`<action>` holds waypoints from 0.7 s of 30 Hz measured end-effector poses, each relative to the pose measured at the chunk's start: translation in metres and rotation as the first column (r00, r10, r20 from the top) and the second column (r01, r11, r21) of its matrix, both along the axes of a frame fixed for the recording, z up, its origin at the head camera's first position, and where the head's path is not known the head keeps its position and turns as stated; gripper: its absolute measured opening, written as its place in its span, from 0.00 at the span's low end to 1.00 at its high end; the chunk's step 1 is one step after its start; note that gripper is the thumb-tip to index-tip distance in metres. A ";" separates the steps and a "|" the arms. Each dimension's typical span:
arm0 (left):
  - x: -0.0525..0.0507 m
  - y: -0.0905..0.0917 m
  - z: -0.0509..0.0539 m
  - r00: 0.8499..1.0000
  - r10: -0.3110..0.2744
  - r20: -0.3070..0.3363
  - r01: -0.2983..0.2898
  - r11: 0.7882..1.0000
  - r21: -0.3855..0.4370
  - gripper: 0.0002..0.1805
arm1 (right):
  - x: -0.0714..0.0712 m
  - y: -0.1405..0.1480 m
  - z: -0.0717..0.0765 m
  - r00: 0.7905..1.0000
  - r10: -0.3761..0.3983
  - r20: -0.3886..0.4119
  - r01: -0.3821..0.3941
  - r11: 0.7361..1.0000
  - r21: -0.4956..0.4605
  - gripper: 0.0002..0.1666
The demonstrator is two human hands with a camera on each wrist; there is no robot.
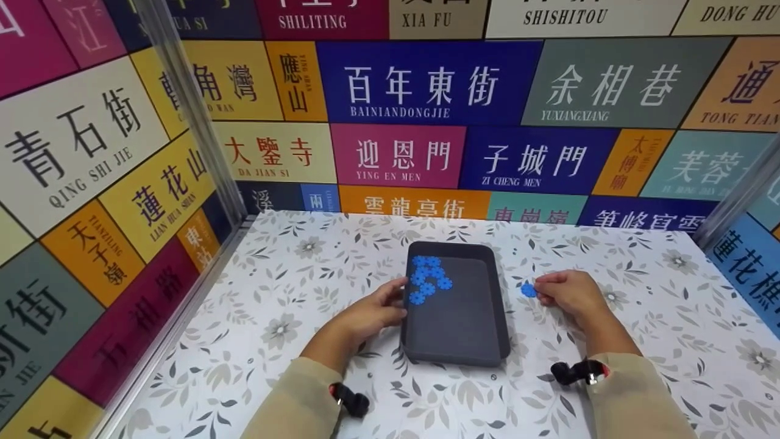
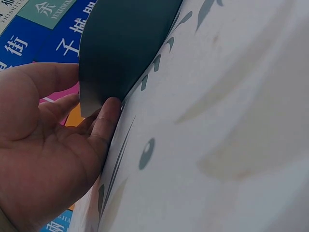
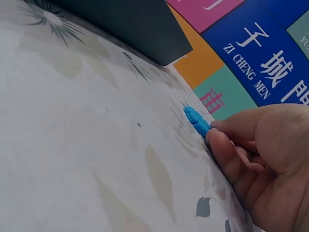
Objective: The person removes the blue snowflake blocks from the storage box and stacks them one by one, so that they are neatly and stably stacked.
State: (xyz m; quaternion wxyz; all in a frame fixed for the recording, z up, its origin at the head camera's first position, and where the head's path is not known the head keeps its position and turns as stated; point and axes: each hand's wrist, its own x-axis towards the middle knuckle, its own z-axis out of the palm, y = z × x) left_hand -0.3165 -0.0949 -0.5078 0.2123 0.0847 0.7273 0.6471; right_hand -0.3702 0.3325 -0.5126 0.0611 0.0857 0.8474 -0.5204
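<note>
A dark grey tray (image 1: 454,329) lies on the patterned table, with several blue flower-shaped pieces (image 1: 428,273) grouped in its upper left part. The left hand (image 1: 365,316) touches the tray's left side, its fingers fairly straight; in the left wrist view this hand (image 2: 63,135) has its fingertips at the wall of the tray (image 2: 125,43). To the right of the tray, the right hand (image 1: 570,294) pinches a blue piece (image 1: 528,289) between thumb and forefinger, just at the tabletop. The right wrist view shows the hand (image 3: 270,159) holding the blue piece (image 3: 195,120) by one end.
The table (image 1: 231,366) has a white cloth with leaves and flowers. Behind it and at both sides stand walls of coloured signs (image 1: 426,79). A transparent upright strip (image 1: 201,110) runs along the back left corner. Dark wrist devices (image 1: 352,399) sit at both cuffs.
</note>
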 end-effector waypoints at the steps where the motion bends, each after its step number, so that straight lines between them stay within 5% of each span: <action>1: 0.000 0.000 0.000 1.000 0.000 0.003 0.000 1.000 0.001 0.41 | 0.000 0.000 0.000 1.000 -0.005 0.000 0.005 1.000 0.001 0.23; 9: -0.001 -0.001 0.001 1.000 0.000 0.011 0.000 1.000 0.002 0.42 | 0.000 -0.010 0.006 0.998 -0.053 -0.030 0.052 0.997 -0.050 0.24; 21: -0.001 -0.001 0.000 1.000 -0.006 0.008 0.006 1.000 -0.010 0.42 | 0.013 -0.060 0.058 0.989 -0.020 -0.148 -0.003 0.988 -0.153 0.30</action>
